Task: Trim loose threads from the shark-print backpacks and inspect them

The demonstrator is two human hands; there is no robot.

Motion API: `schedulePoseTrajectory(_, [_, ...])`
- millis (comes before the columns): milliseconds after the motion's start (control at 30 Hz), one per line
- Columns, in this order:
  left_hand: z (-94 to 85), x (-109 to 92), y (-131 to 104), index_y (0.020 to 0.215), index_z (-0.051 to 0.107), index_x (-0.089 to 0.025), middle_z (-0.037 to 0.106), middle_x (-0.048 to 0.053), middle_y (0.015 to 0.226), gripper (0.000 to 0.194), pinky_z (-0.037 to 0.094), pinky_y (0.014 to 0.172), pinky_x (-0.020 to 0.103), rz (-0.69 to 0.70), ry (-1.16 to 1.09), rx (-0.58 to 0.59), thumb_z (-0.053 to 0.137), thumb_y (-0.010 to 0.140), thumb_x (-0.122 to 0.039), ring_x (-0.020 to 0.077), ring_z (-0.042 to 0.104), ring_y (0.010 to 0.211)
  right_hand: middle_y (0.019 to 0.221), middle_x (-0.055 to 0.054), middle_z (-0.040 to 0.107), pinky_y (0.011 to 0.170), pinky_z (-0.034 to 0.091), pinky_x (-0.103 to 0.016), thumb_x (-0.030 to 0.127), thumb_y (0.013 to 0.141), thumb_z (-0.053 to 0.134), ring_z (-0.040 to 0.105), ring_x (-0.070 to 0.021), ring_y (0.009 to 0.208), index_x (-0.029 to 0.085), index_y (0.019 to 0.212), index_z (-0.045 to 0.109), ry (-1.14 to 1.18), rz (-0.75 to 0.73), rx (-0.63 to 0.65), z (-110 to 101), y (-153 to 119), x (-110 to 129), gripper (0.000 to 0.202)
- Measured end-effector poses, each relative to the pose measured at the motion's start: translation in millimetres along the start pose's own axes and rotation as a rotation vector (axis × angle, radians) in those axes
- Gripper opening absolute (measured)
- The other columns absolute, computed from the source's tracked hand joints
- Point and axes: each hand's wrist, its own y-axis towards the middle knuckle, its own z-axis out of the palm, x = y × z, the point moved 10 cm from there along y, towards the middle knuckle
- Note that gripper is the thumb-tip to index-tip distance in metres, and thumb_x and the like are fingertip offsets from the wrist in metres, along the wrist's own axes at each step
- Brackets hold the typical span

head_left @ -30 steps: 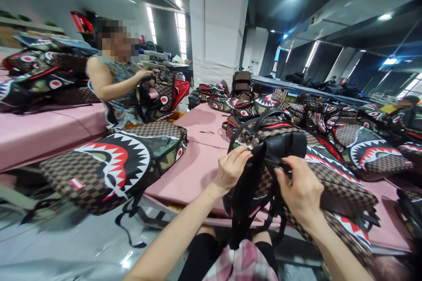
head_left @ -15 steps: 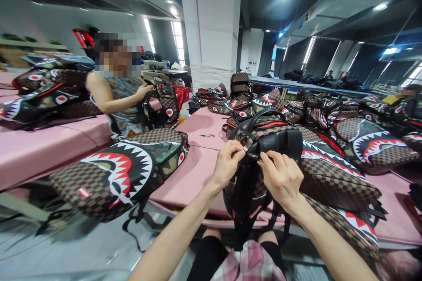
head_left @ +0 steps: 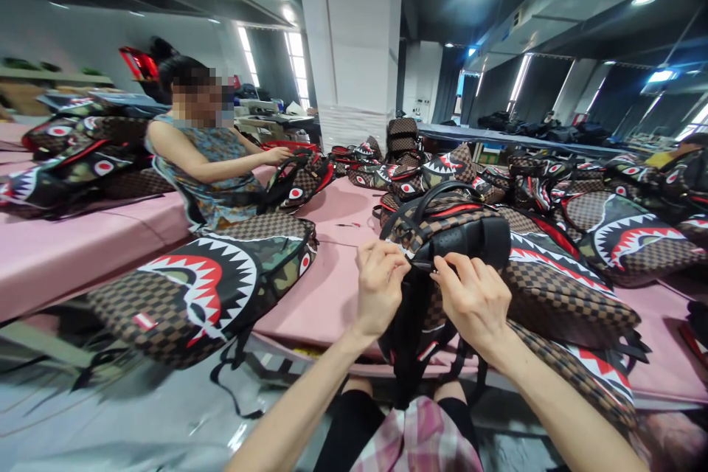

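In front of me a brown-and-black checkered backpack (head_left: pixel 459 227) stands on the pink table, its black straps turned toward me. My left hand (head_left: pixel 381 284) is closed in a pinch at the upper end of a black shoulder strap (head_left: pixel 408 328), near a bit of white. Facing it, my right hand (head_left: pixel 473 302) is closed, thumb against forefinger, with a small shiny bit at the fingertips that is too small to name. A short dark strip (head_left: pixel 423 265) spans the gap between both hands. The handle (head_left: pixel 436 195) arches above them.
On the left, a shark-mouth backpack (head_left: pixel 166 295) overhangs the edge of the pink table (head_left: pixel 332 265). More checkered backpacks (head_left: pixel 564 299) are piled to the right. Across the table a co-worker (head_left: pixel 204 140) handles another backpack (head_left: pixel 302 184). A white pillar (head_left: pixel 354 37) rises behind.
My left hand has turned and curled its fingers in more, staying by the strap. My right hand has hardly moved. The co-worker has lowered the other backpack onto the table and reached forward.
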Motion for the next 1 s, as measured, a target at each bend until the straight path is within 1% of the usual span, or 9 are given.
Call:
schedulePoseTrajectory(33, [-1.5,-4,-6,0.068,0.057,-0.019,0.058,0.003,0.081,0.016,0.042,0.085,0.034,0.012,0.019,-0.022,0.052,0.083,-0.016,0.0182,0.051,0.089,0.086,-0.003,0.068,0.060,0.028,-0.031,0.023,0.087,0.058,0.049,-0.0143,0.066,0.020,0.096,0.066,0.005,0.001,0.001,1,0,-1,0.013])
schedulePoseTrajectory(100, [-1.2,-5,-15,0.071,0.056,-0.019,0.057,0.002,0.081,0.016,0.044,0.074,0.028,-0.010,-0.002,-0.049,0.049,0.086,-0.016,0.0150,0.053,0.080,0.086,-0.002,0.068,0.060,0.028,-0.031,0.023,0.087,0.058,0.049,-0.0144,0.067,0.019,0.096,0.066,0.015,0.007,0.001,2,0,-3,0.012])
schedulePoseTrajectory(167, [-0.4,-2,-19,0.073,0.055,-0.019,0.056,0.002,0.081,0.015,0.045,0.070,0.026,-0.058,-0.032,-0.075,0.049,0.087,-0.017,0.0136,0.055,0.077,0.086,-0.002,0.068,0.060,0.028,-0.031,0.022,0.086,0.059,0.050,-0.0144,0.068,0.019,0.096,0.066,0.028,0.014,0.002,2,0,-5,0.012])
schedulePoseTrajectory(400, [-0.2,0,-16,0.069,0.056,-0.018,0.056,0.001,0.078,0.016,0.045,0.071,0.025,-0.122,-0.060,-0.101,0.052,0.084,-0.016,0.0140,0.055,0.077,0.086,-0.003,0.069,0.062,0.029,-0.029,0.023,0.087,0.057,0.049,-0.0143,0.067,0.019,0.095,0.067,0.039,0.015,-0.041,-7,-6,-10,0.013])
schedulePoseTrajectory(567, [0.2,4,-14,0.067,0.056,-0.018,0.055,0.001,0.076,0.015,0.043,0.070,0.024,-0.184,-0.133,-0.097,0.054,0.081,-0.015,0.0134,0.053,0.075,0.086,-0.004,0.068,0.060,0.028,-0.030,0.021,0.087,0.056,0.048,-0.0143,0.068,0.017,0.097,0.067,0.023,-0.033,-0.054,-8,-4,-1,0.015])
schedulePoseTrajectory(733, [3.1,14,-13,0.066,0.056,-0.017,0.054,0.001,0.076,0.014,0.042,0.068,0.024,-0.286,-0.210,-0.078,0.054,0.079,-0.016,0.0140,0.052,0.076,0.085,-0.004,0.068,0.059,0.026,-0.031,0.016,0.085,0.057,0.046,-0.0142,0.066,0.016,0.095,0.067,-0.026,-0.060,-0.064,-8,-1,4,0.014])
schedulePoseTrajectory(867, [5.7,19,-12,0.065,0.056,-0.017,0.055,0.002,0.076,0.013,0.042,0.068,0.025,-0.346,-0.266,-0.061,0.054,0.078,-0.018,0.0149,0.053,0.076,0.084,-0.005,0.068,0.059,0.026,-0.031,0.013,0.083,0.058,0.045,-0.0150,0.065,0.014,0.095,0.067,-0.069,-0.095,-0.046,-8,3,11,0.015])
schedulePoseTrajectory(1000, [7.5,18,-10,0.064,0.056,-0.017,0.054,0.001,0.074,0.013,0.041,0.067,0.025,-0.360,-0.287,-0.052,0.055,0.077,-0.019,0.0147,0.052,0.074,0.078,-0.007,0.066,0.058,0.024,-0.032,0.010,0.084,0.054,0.043,-0.0158,0.063,0.012,0.094,0.067,-0.163,-0.091,-0.012,-13,10,20,0.016])
